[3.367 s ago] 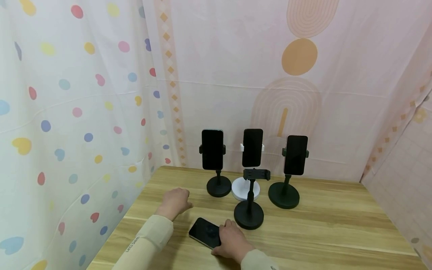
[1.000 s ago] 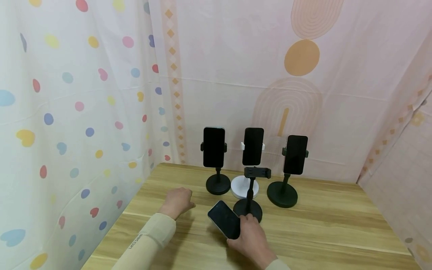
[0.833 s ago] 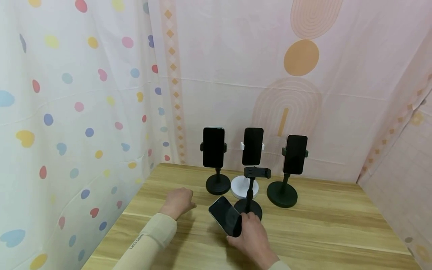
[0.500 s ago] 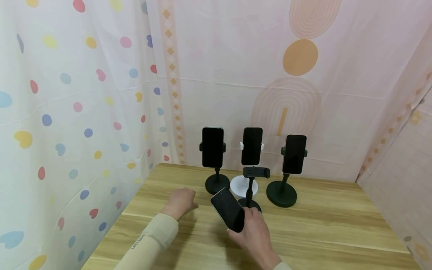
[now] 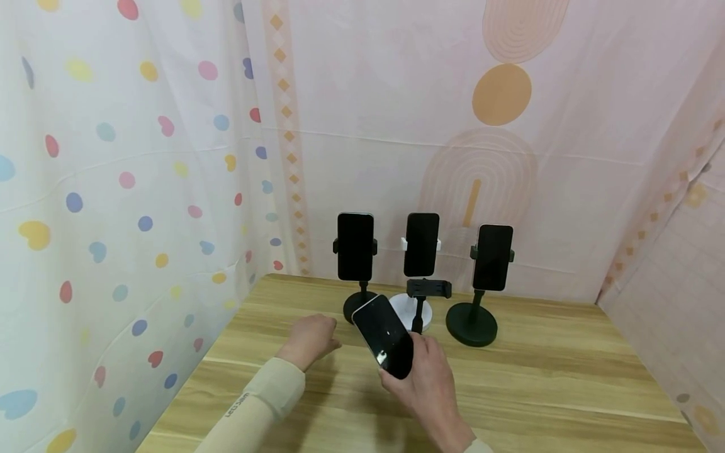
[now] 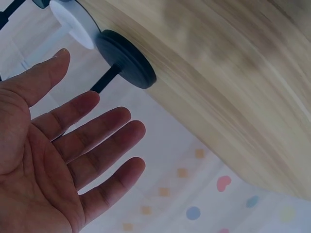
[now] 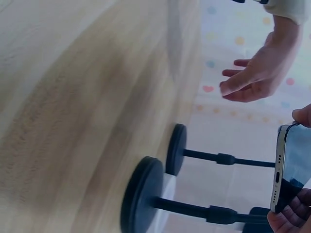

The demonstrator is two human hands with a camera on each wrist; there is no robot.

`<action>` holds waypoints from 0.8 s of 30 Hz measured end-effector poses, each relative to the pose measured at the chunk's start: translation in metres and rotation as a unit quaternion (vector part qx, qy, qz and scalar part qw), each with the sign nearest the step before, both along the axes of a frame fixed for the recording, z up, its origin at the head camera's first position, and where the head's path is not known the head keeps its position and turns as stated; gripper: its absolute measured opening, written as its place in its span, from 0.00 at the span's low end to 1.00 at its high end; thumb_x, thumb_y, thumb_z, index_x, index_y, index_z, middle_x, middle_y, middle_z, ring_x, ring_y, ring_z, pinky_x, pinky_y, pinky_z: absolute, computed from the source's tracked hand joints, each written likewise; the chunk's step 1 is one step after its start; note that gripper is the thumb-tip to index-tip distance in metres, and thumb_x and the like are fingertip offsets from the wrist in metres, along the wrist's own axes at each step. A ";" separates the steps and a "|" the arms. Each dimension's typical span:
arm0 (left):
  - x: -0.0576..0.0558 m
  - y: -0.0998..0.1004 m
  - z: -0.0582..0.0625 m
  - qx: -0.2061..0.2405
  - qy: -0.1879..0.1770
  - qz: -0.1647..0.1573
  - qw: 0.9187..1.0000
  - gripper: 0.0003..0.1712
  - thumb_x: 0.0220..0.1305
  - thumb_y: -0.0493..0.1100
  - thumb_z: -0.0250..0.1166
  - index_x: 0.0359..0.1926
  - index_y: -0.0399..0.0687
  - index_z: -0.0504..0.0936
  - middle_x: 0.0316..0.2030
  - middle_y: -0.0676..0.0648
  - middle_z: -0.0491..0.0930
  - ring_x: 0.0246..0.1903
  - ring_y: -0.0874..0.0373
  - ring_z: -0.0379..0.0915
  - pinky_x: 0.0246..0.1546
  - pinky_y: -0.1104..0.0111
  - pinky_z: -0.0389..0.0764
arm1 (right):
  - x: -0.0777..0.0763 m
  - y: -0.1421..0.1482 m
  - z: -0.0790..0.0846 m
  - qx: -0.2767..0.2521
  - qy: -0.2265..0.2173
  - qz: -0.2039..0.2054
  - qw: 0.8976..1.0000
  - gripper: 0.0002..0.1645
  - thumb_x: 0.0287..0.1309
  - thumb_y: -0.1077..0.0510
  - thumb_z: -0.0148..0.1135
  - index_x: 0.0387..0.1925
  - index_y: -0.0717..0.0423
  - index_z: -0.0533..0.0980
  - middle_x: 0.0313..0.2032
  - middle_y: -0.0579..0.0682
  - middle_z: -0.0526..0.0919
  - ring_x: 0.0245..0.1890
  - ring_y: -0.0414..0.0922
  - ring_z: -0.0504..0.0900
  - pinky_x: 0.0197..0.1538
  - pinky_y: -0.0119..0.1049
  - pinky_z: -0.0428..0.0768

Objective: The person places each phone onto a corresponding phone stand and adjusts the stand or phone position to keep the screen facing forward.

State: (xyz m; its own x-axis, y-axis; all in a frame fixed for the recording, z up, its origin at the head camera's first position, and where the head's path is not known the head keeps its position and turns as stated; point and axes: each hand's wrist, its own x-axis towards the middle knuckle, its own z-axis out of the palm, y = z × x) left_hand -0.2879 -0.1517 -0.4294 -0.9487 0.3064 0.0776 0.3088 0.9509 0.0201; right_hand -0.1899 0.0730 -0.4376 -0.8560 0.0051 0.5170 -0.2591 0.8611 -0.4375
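My right hand [image 5: 427, 380] grips a black-screened smartphone [image 5: 381, 330] by its lower right end, holding it tilted above the table. In the right wrist view the phone's silvery bottom edge [image 7: 279, 170] shows, with fingers and thumb at its sides. Just behind the phone stands a black phone stand with a bare clamp [image 5: 428, 289]; my right hand and the phone hide its base in the head view. My left hand [image 5: 310, 340] hovers over the table on the left, holding nothing. Its fingers [image 6: 104, 136] are spread and slightly bent in the left wrist view.
Behind, three stands hold upright phones: a black stand [image 5: 362, 307] on the left, a white one [image 5: 403, 309] in the middle, a dark green one [image 5: 472, 324] on the right. The wooden table [image 5: 566, 371] ends at patterned curtains [image 5: 362, 170].
The smartphone lay on the table under my right hand; it has been lifted and carried forward and right, toward the bare stand. My left hand has drifted slightly right.
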 end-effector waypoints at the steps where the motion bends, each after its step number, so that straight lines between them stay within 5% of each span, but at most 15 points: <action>1: 0.000 0.001 0.000 0.001 0.003 -0.003 1.000 0.16 0.54 0.50 0.75 0.28 0.45 0.78 0.24 0.47 0.78 0.27 0.51 0.77 0.28 0.55 0.80 | 0.000 0.000 0.002 -0.002 0.009 -0.001 1.000 0.46 0.36 0.41 0.80 0.52 0.67 0.76 0.44 0.58 0.79 0.41 0.50 0.77 0.41 0.45 0.81; 7: 0.003 0.007 0.004 0.001 0.005 -0.014 1.000 0.16 0.55 0.50 0.74 0.28 0.44 0.79 0.24 0.47 0.78 0.25 0.51 0.76 0.26 0.56 0.80 | 0.003 0.000 0.013 -0.023 0.065 -0.006 0.998 0.47 0.32 0.41 0.83 0.50 0.66 0.77 0.41 0.58 0.79 0.39 0.51 0.78 0.37 0.46 0.82; 14: 0.005 0.015 0.009 0.017 0.028 -0.035 0.999 0.15 0.56 0.48 0.74 0.27 0.45 0.78 0.23 0.48 0.78 0.25 0.50 0.77 0.25 0.55 0.78 | 0.004 0.001 0.027 -0.050 0.050 -0.019 0.997 0.48 0.35 0.39 0.82 0.53 0.64 0.76 0.42 0.58 0.78 0.39 0.51 0.77 0.40 0.46 0.81; 24: 0.006 0.030 0.016 0.040 0.089 -0.090 0.991 0.14 0.57 0.50 0.75 0.32 0.46 0.82 0.26 0.48 0.81 0.25 0.55 0.78 0.24 0.60 0.78 | 0.004 0.006 0.041 -0.069 0.088 -0.039 0.993 0.49 0.34 0.41 0.83 0.53 0.67 0.75 0.42 0.59 0.78 0.38 0.52 0.76 0.38 0.46 0.80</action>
